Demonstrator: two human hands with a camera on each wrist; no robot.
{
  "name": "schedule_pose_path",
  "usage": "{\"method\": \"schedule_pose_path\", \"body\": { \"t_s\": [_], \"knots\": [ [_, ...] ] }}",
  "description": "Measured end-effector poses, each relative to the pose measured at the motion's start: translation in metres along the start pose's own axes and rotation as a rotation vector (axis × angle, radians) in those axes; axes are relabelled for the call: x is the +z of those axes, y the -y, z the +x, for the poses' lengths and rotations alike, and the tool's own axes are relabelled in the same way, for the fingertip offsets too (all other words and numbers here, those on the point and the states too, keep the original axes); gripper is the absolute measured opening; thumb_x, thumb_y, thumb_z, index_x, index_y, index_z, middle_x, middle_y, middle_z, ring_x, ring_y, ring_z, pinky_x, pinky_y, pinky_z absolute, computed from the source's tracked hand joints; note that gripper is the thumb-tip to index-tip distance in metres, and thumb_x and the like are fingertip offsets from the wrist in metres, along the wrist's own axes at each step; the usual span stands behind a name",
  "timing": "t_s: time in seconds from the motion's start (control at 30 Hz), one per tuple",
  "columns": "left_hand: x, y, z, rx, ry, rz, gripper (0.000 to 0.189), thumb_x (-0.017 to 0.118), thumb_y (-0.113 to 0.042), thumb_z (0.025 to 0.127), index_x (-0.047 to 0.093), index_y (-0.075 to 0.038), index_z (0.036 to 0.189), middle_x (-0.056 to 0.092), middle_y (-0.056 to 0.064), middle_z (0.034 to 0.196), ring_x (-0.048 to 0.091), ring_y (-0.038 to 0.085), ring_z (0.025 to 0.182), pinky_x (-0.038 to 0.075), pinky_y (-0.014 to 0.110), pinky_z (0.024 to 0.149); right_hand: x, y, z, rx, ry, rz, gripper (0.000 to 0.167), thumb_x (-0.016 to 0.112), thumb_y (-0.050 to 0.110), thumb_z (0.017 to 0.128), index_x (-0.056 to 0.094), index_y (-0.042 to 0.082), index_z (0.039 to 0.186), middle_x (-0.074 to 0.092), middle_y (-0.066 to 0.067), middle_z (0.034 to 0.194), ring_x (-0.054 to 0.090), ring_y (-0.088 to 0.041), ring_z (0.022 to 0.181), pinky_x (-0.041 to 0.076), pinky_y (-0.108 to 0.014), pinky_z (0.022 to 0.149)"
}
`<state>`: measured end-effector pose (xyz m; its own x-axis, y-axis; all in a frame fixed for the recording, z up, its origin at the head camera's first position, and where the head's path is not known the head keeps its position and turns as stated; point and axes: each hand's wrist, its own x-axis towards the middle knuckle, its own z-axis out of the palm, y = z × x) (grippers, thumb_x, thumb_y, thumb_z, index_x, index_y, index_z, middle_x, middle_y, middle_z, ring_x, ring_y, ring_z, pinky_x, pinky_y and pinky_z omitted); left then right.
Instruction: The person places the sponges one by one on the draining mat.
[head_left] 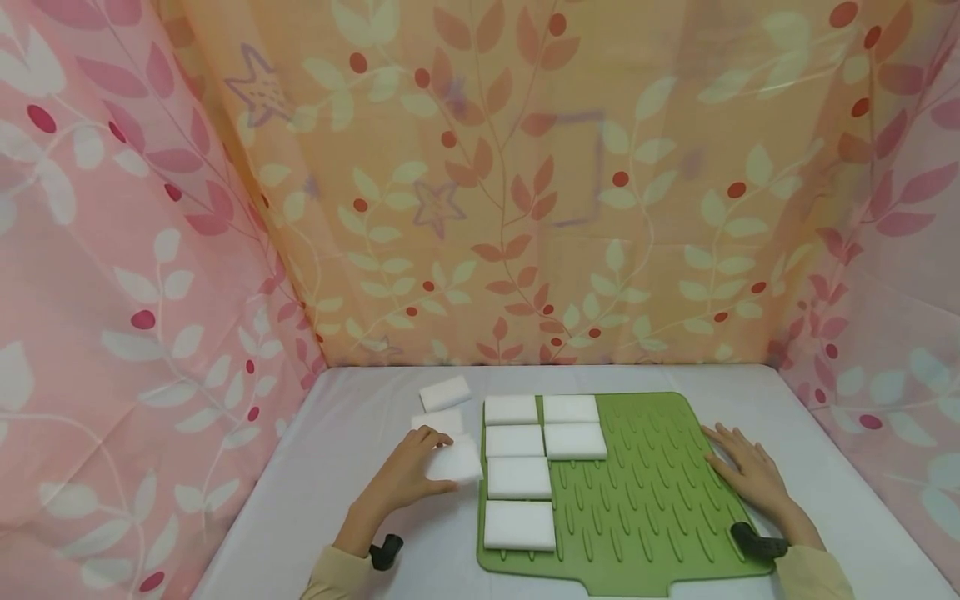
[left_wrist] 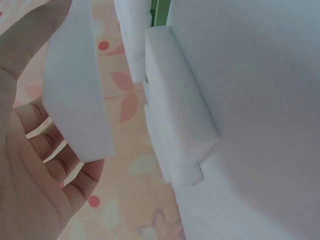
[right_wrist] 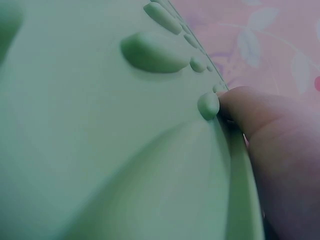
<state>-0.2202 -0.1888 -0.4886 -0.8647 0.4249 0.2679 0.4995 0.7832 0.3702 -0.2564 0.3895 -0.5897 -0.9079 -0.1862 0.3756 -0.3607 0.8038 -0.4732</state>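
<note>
Gripping a white block (head_left: 459, 461) with the left hand (head_left: 407, 468), lower middle of the head view.
Fingers and thumb pinch it beside a green mat (head_left: 637, 512) bearing six blocks (head_left: 519, 527); lower right, the right hand (head_left: 753, 477), fingers extended, touches the mat's edge.

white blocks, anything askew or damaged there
One looks askew: the farthest white block, on the table left of the green mat, sits turned at an angle, unlike the neatly lined-up blocks on the mat. No damage shows.
</note>
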Motion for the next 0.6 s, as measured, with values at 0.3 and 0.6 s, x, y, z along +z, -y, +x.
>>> {"method": "schedule_pose_path", "body": {
  "t_s": [0.3, 0.6],
  "knots": [
    [0.007, -0.012, 0.013, 0.062, -0.029, -0.008, 0.063, 0.079, -0.047, 0.067, 0.057, -0.015, 0.117, 0.053, -0.003, 0.108, 0.047, 0.013, 0.100, 0.044, 0.035, 0.084, 0.000, 0.000, 0.001, -0.001, 0.004, -0.003, 0.052, 0.053, 0.028, 0.094, 0.039, 0.010, 0.141, 0.031, -0.030, 0.142, 0.016, -0.049, 0.134, -0.005, -0.061, 0.107],
    [0.021, -0.027, 0.023, 0.107, 0.004, -0.015, 0.066, 0.073, -0.056, 0.068, 0.056, -0.018, 0.119, 0.050, -0.007, 0.105, 0.045, 0.009, 0.097, 0.043, 0.032, 0.084, -0.001, 0.002, 0.000, 0.000, 0.003, 0.006, 0.052, 0.052, 0.028, 0.094, 0.040, 0.010, 0.140, 0.031, -0.030, 0.142, 0.016, -0.049, 0.134, -0.006, -0.060, 0.107]
  ]
}}
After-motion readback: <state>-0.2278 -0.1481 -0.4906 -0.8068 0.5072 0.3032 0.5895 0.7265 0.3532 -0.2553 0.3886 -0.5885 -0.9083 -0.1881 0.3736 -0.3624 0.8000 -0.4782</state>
